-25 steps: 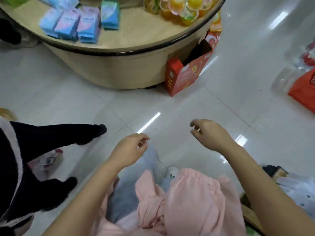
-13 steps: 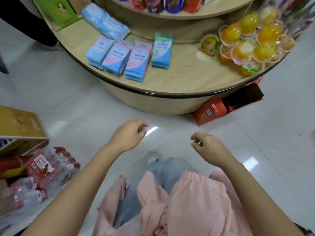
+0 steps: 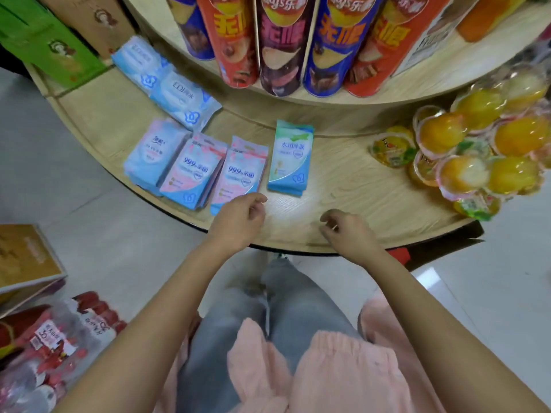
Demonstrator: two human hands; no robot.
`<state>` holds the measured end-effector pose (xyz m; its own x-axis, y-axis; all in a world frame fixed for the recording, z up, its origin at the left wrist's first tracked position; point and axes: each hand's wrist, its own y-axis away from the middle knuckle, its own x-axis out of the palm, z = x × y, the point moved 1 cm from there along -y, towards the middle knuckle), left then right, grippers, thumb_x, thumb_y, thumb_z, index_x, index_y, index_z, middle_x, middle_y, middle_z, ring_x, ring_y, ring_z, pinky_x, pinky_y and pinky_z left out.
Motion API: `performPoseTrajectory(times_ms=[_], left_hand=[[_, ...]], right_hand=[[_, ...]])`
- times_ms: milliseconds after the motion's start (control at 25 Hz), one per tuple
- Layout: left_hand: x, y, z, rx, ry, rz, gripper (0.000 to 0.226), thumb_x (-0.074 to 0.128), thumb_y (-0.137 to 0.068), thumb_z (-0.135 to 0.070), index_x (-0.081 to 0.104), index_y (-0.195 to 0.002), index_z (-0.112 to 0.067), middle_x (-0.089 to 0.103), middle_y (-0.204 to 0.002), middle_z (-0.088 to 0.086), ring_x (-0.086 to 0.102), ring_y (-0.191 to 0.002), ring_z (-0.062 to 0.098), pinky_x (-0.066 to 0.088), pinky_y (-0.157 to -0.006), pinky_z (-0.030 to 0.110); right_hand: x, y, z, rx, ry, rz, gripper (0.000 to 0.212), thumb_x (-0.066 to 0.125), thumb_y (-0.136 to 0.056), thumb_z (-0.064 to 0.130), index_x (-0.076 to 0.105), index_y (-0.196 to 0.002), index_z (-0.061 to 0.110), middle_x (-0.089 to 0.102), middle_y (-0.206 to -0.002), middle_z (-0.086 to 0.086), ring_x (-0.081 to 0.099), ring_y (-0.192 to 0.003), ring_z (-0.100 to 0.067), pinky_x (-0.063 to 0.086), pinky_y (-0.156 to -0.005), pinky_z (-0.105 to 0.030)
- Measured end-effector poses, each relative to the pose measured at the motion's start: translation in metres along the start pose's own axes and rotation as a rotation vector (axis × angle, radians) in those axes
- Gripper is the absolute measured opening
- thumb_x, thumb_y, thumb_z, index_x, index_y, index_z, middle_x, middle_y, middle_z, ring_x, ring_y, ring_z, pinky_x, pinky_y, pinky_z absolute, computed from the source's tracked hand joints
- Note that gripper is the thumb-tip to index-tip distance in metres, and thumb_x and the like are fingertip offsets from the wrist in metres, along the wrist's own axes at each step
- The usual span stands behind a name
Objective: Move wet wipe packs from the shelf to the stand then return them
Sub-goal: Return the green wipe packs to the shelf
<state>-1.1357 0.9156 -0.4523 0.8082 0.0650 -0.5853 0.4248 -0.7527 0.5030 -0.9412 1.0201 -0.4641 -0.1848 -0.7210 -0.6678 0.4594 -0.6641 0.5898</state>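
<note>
Several wet wipe packs lie on the round wooden stand (image 3: 351,186). A teal pack (image 3: 288,158) lies at the right of the row, two pink-and-blue packs (image 3: 241,171) (image 3: 193,171) sit beside it, and a light blue pack (image 3: 155,155) is at the left. Two larger pale blue packs (image 3: 179,96) lie behind them. My left hand (image 3: 238,222) hovers over the near corner of the right pink pack, fingers loosely curled, holding nothing. My right hand (image 3: 348,234) hangs above the bare wood near the stand's front edge, fingers curled and empty.
Tall chip tubes (image 3: 283,40) stand on the upper tier. Orange jelly cups (image 3: 477,150) pile at the right. Green and brown boxes (image 3: 50,46) sit at the far left. On the floor are bottled drinks (image 3: 50,338), a yellow box (image 3: 26,257) and a red carton (image 3: 432,251).
The view has closed in on the stand. Both hands have moved forward from above the floor to above the stand's front edge, the left one reaching the pink pack.
</note>
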Motion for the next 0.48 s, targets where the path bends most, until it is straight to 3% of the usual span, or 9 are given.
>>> performPoseTrajectory(times_ms=[160, 240, 360, 480], left_hand=[[0.007, -0.054, -0.019, 0.0, 0.081, 0.014, 0.034, 0.053, -0.087, -0.007, 0.055, -0.12, -0.009, 0.063, -0.105, 0.008, 0.059, -0.102, 0.025, 0.04, -0.083, 0.025], [0.016, -0.075, -0.022, 0.022, 0.074, 0.08, 0.037, 0.052, -0.086, -0.009, 0.05, -0.123, -0.012, 0.062, -0.111, 0.009, 0.057, -0.103, 0.026, 0.039, -0.077, 0.027], [0.033, -0.086, -0.022, -0.028, 0.119, 0.098, 0.047, 0.052, -0.085, -0.01, 0.039, -0.13, -0.01, 0.056, -0.12, 0.011, 0.055, -0.11, 0.028, 0.044, -0.085, 0.035], [0.048, -0.088, -0.021, -0.057, 0.233, 0.068, 0.064, 0.055, -0.081, -0.013, 0.027, -0.138, -0.011, 0.049, -0.127, 0.01, 0.05, -0.116, 0.023, 0.044, -0.095, 0.038]], right_hand=[[-0.01, -0.077, 0.037, 0.156, -0.255, -0.066, 0.05, 0.063, -0.086, 0.033, 0.05, -0.128, 0.009, 0.064, -0.117, -0.01, 0.058, -0.108, -0.027, 0.038, -0.08, -0.025], [-0.002, -0.104, 0.049, 0.241, -0.43, -0.073, 0.064, 0.069, -0.082, 0.036, 0.043, -0.131, 0.004, 0.06, -0.123, -0.013, 0.058, -0.111, -0.027, 0.043, -0.085, -0.029], [0.012, -0.12, 0.057, 0.323, -0.549, -0.2, 0.057, 0.076, -0.075, 0.034, 0.05, -0.114, 0.002, 0.065, -0.111, -0.013, 0.063, -0.098, -0.027, 0.051, -0.081, -0.037], [0.022, -0.124, 0.057, 0.354, -0.524, -0.279, 0.046, 0.076, -0.074, 0.033, 0.057, -0.103, 0.002, 0.065, -0.097, -0.007, 0.06, -0.083, -0.02, 0.045, -0.067, -0.028]])
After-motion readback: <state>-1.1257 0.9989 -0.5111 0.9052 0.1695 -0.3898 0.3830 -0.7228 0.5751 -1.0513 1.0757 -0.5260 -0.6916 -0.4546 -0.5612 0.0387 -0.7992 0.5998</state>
